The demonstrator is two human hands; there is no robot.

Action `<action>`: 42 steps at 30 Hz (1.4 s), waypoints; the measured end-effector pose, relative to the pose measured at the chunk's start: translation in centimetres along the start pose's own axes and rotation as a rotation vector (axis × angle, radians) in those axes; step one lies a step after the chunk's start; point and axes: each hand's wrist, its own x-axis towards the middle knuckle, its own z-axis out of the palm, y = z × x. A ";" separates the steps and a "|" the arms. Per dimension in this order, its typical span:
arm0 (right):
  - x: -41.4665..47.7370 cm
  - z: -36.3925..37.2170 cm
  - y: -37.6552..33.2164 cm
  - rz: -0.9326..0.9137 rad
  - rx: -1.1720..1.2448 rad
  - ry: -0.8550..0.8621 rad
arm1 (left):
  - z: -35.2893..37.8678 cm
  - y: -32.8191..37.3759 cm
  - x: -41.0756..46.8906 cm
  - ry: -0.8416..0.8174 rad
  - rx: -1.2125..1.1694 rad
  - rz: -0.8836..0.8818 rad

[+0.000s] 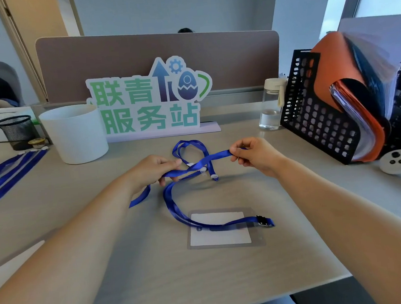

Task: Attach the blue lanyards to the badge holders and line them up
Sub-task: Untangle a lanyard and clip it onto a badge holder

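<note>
Left hand [153, 171] and right hand [252, 156], each grip pinched on blue lanyard [205, 161], stretch strap above counter [156, 275]. Lanyard's clip end [263, 220] lies across clear badge holder [222, 240] flat near counter's front edge. More lanyards [9, 171] far left.

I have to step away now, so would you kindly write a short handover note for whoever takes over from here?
Left hand: pinching a blue lanyard strap above the desk.
Right hand: pinching the same strap further along, holding it taut between the hands.
Badge holder: flat on the desk in front of the person, with a lanyard's black clip lying at its right edge; whether it is fastened cannot be told.
Several more lanyards lie side by side at the far left.
Done: at most one holder clipped.
Left: untangle the held strap, confirm the clip, line everything up.
</note>
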 end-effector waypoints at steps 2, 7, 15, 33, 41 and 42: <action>-0.1 0.0 -0.1 -0.016 0.008 -0.006 | 0.4 0.1 0.4 -0.001 0.012 0.016; -0.1 0.3 -0.4 -0.074 0.056 -0.015 | 1.9 2.2 1.3 0.006 0.179 0.183; -0.1 -0.4 -0.4 -0.114 0.061 0.092 | 4.6 3.6 1.8 -0.173 0.263 0.243; 2.6 2.1 -1.8 -0.052 0.281 0.291 | -2.3 -2.1 -2.5 0.022 0.081 0.027; 2.9 1.9 -0.4 0.168 0.181 0.192 | -3.5 -3.6 -2.4 0.187 -0.106 0.000; 2.9 1.9 -0.3 0.211 0.206 0.205 | -3.4 -3.5 -2.5 0.202 -0.075 -0.002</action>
